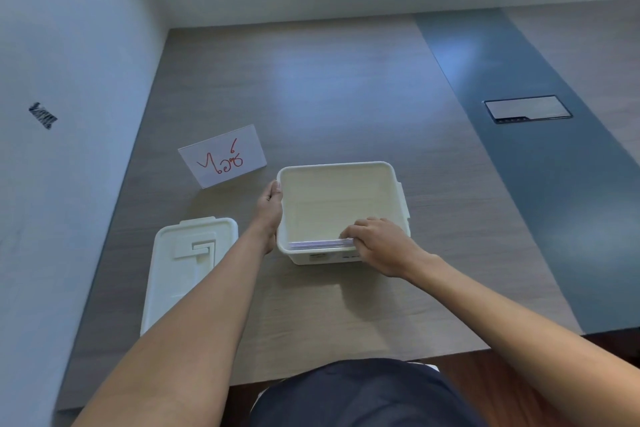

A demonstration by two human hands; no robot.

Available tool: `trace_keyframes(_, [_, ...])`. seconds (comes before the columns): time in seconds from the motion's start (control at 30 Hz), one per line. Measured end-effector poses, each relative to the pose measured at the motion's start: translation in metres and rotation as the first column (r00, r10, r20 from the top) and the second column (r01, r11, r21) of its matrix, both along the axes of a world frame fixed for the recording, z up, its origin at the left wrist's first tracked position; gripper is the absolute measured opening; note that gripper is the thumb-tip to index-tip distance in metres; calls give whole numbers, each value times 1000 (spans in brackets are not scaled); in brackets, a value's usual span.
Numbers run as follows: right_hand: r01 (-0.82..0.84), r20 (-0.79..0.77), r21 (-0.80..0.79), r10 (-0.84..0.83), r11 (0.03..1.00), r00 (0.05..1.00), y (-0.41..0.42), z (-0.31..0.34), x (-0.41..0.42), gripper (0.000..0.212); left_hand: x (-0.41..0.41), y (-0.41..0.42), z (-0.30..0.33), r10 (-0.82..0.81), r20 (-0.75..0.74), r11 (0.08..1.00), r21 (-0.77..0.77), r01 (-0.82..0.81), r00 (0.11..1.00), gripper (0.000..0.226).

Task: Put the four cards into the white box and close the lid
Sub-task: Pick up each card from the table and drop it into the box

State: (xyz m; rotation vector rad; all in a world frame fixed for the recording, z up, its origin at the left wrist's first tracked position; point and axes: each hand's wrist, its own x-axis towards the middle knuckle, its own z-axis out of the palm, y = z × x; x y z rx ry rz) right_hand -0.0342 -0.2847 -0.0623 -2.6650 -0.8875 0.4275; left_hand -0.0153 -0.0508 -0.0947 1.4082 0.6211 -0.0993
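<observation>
The white box [388, 172] stands uncovered in the middle of the table. My left hand [270, 210] grips its left wall. My right hand [379, 244] is over the box's near right corner, pinching a thin stack of cards [320, 244] that stands on edge against the near wall inside the box. How many cards the stack holds cannot be told. The white lid [187, 263] lies flat on the table to the left of the box, partly hidden by my left forearm.
A white sheet with red handwriting [223, 156] lies behind the lid, left of the box. A dark flush panel [528, 109] sits in the blue strip at the table's right. A wall runs along the left side.
</observation>
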Motion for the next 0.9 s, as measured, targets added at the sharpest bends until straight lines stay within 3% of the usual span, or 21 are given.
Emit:
trace_keyframes(0.13, [29, 10, 67, -29, 997, 1000, 4, 0, 13, 37, 1, 1, -3, -3, 1, 1000, -3, 3, 1000, 33])
trace_keyframes(0.3, [89, 179, 244, -135, 966, 975, 8, 4, 44, 32, 0, 1, 0, 4, -6, 1000, -20, -4, 1000, 30])
trace_keyframes(0.43, [101, 295, 256, -177, 961, 939, 10, 7, 79, 30, -1, 2, 0, -14, -22, 1000, -13, 13, 1000, 31])
trace_keyframes(0.9, [64, 111, 83, -73, 995, 991, 99, 12, 187, 44, -2, 14, -4, 33, -101, 996, 84, -25, 994, 37])
